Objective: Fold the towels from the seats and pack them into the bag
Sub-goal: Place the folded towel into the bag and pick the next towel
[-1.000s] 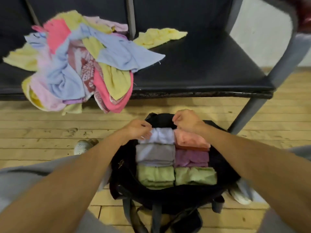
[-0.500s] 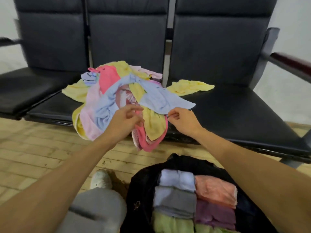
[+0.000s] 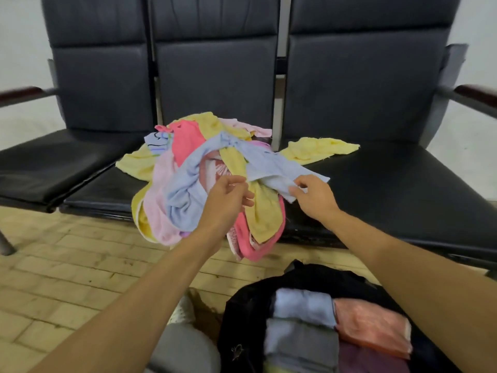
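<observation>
Picking, step in hand: head view only. I judge the next towel is being drawn off the heap for folding.
light blue towel [image 3: 269, 162]: draped across the top of the heap, with one corner reaching toward the right seat. A yellow strip crosses it, and I cannot tell which lies on top.
right hand [image 3: 314, 200]: grip closed to a pinch, thumb against fingertips, on the free corner of the light blue towel.
left hand [image 3: 228, 195]: fingers curled in front of the heap, just beside the same towel. Cannot tell whether this grip has any cloth.
heap of towels [image 3: 185, 141]: on the middle seat of the bench [image 3: 390, 189], spilling over its front edge. Pink, yellow and blue pieces are tangled together.
yellow towel [image 3: 320, 150]: lies apart and flat toward the back edge of the right seat.
bag [image 3: 250, 319]: black and open, on the floor in front of the bench's front edge. The folded towels [image 3: 304, 305] sit inside in two tidy columns.
technique (judgement): lift the pinched corner up and away from the heap, not along the front edge. The left hand should take the neighbouring corner so the cloth opens flat.
risk (judgement): the crossing strip may come along, and the overhanging pieces could slide to the floor. Steady the heap if it shifts.
fold size (judgement): match the packed pieces so the columns stay even.
</observation>
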A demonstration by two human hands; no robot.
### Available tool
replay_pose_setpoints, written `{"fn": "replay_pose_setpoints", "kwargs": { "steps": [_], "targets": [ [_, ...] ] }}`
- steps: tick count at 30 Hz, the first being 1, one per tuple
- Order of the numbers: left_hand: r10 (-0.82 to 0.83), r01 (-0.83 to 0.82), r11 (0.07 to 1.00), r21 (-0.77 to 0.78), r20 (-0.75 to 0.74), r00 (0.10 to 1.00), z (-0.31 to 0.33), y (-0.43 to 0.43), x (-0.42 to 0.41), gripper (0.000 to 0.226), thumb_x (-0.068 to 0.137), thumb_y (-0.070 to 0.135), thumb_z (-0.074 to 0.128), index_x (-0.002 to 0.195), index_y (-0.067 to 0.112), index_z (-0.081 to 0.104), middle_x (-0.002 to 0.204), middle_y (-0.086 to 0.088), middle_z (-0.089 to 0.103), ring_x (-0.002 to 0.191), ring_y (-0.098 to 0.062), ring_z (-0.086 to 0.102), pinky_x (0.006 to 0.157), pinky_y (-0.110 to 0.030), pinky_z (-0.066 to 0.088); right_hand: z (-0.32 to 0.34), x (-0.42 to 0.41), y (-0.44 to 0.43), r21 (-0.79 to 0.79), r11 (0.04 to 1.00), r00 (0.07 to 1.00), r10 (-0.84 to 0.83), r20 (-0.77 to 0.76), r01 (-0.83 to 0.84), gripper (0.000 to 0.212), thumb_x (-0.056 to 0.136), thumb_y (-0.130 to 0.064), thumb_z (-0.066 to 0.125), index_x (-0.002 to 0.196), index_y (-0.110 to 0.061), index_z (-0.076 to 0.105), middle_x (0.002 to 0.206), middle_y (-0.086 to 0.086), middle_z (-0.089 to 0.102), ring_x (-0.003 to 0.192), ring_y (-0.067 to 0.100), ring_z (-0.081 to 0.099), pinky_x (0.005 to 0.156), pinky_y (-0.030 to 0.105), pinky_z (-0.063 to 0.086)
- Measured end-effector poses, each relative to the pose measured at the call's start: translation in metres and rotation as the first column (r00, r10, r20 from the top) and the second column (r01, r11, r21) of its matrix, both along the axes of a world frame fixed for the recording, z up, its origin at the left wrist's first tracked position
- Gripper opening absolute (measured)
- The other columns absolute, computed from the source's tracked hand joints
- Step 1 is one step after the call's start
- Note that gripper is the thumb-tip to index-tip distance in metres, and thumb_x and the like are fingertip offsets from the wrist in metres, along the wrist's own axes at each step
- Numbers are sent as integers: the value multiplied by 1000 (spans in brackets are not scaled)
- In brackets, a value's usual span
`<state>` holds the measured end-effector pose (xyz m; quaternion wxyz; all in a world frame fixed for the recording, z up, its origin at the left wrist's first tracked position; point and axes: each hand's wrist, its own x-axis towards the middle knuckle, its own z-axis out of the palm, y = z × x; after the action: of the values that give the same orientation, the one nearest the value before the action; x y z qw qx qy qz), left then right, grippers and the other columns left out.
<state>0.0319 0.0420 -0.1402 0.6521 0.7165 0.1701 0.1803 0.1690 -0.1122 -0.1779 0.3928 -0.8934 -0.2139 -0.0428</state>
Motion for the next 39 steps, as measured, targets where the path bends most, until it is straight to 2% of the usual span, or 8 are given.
{"fn": "replay_pose_setpoints", "kwargs": {
  "steps": [4,10,16,20,25,31,35,39],
  "targets": [
    [-14,14,998,-61,-2,1000,5,-22,7,22,101,25,43,119,13,42,99,-14,70,90,-28,69,83,-36,52,20,-4,-42,326,944,976,18,-217,55,25,103,-22,40,89,-11,58,91,10,58,87,19,54,82,36,50],
    [-67,61,988,-144,-41,997,6,-64,25,27,101,26,45,125,13,40,111,-11,65,97,-26,68,93,-41,52,37,-11,-109,475,874,955,43,-294,106,33,98,-15,39,67,-18,47,76,4,49,77,18,45,69,31,35],
    [-18,-6,982,-188,-125,992,-25,-99,48,38,91,19,47,128,7,50,114,-16,64,97,-24,64,76,-36,53,30,-24,-135,47,970,961,241,-134,-237,38,102,-17,40,64,-17,38,67,-4,40,64,10,35,62,27,30],
    [173,-194,965,-175,-128,976,-35,-101,56,41,79,21,49,118,12,57,111,-11,67,98,-26,64,75,-40,53,25,-31,-141,-516,776,914,405,-33,-363,24,102,-35,41,81,-29,50,74,-11,50,70,9,43,64,30,33],
    [217,-242,944,-223,-130,967,-37,-92,55,47,84,15,55,126,-5,49,105,-17,58,97,-30,56,73,-32,48,35,-37,-171,-560,743,927,343,-152,-367,24,99,-41,49,107,-27,66,100,-9,60,88,13,49,80,28,38],
    [113,-122,895,-429,-47,993,-43,-93,48,29,98,10,48,126,3,52,116,-11,62,95,-20,64,77,-27,55,47,-38,-192,-704,628,943,225,-244,-332,43,98,-43,49,69,-11,57,66,0,50,58,10,41,54,19,32],
    [138,-150,878,-455,-61,989,-49,-97,48,32,96,5,51,127,2,55,115,-14,66,86,-18,67,64,-22,54,32,-36,-186,-665,711,973,181,-141,-229,33,94,-35,54,75,-10,64,74,6,62,68,19,54,62,33,46],
    [143,-150,879,-452,-52,988,-42,-99,51,26,95,3,52,120,1,59,101,-12,67,76,-17,64,67,-27,55,29,-41,-155,-550,820,978,205,27,-157,12,97,-27,51,98,-23,62,101,-5,55,89,17,56,73,27,46]
  ]
}}
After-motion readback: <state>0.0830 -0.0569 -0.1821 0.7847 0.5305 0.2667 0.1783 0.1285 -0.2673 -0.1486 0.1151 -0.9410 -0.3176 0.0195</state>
